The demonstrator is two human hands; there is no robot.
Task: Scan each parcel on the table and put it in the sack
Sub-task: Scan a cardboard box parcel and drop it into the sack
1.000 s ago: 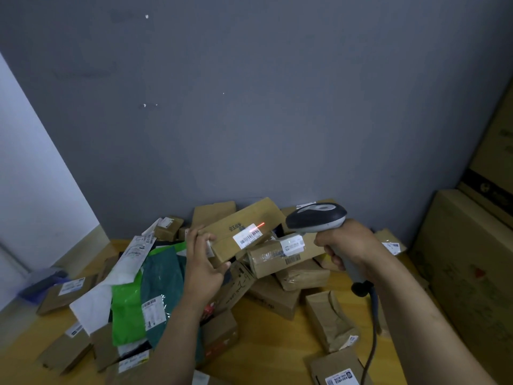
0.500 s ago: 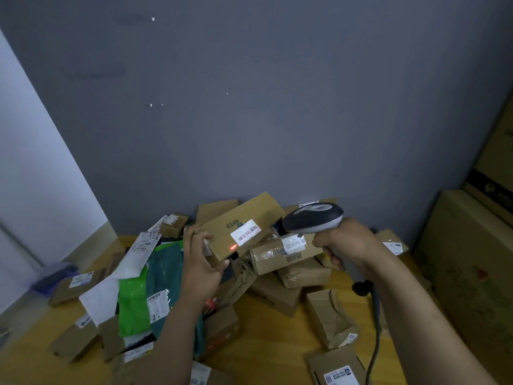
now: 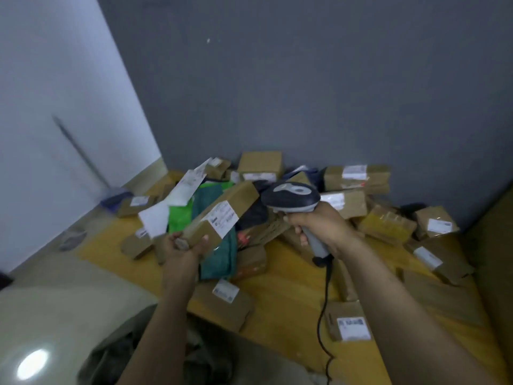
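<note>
We record the sack [image 3: 66,307] nearest, at lower left: pale, its dark mouth open just beside the near edge of the table [image 3: 280,309]. The table is yellow wood. 2 labelled cartons lie on its near part, 1 at the edge [image 3: 222,307] and 1 further right [image 3: 348,325]. A black cable [image 3: 323,307] runs between them and up to the scanner.

The left hand [image 3: 181,244] grips the near end of the box [image 3: 222,215], with fingers and thumb wrapped about it. The box is held clear above the pile, tilted, with its white label facing up. Its far end sits just beside the scanner head; we cannot tell whether they touch.

The right hand [image 3: 319,226] is closed round the grip of the scanner [image 3: 291,195]. The dark head points left toward the box.

Behind the hands, the pile holds a teal bag [image 3: 219,262], a green bag [image 3: 180,216], a white mailer [image 3: 183,187] and many brown cartons, several with labels. A yellow-taped carton [image 3: 387,223] lies to the right. At the back, 2 cartons [image 3: 261,163] [image 3: 358,176] rest against the grey wall [image 3: 305,93]. A white wall [image 3: 55,107] stands to the left.
</note>
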